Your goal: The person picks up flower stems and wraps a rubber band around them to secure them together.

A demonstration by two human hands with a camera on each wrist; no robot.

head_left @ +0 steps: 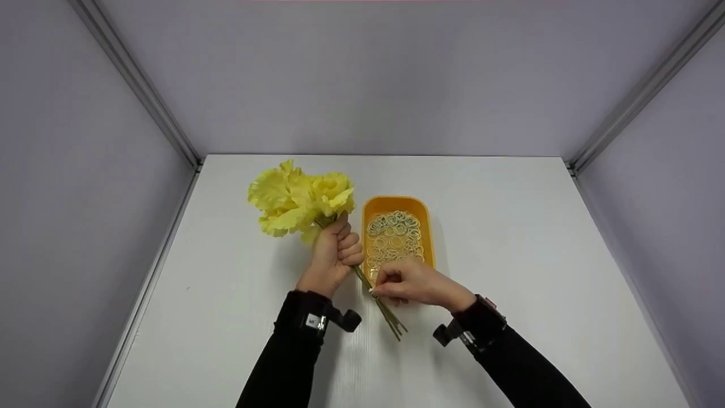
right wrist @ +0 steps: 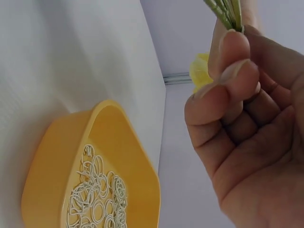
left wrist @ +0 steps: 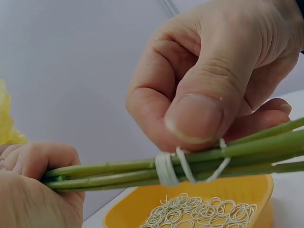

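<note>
Right fingers (left wrist: 194,118): pinching white rubber band (left wrist: 166,168) wound round green stems (left wrist: 118,173)
Left hand (head_left: 335,255): fist gripping stems below yellow artificial flowers (head_left: 300,198)
Stems: above orange plastic tray (head_left: 422,226) of bands

yellow flowers (head_left: 300,198), a ruffled bunch, heads fanned out up and to the left, lifted off the table; green stems (head_left: 380,306) bunched tight together, slanting down to the right, loose ends splaying below; left hand (head_left: 335,255) gripping the stems just under the blooms; right hand (head_left: 410,281) pinching a pale rubber band (left wrist: 167,168), already looped several times round the stems, one strand stretched out under the thumb
</note>
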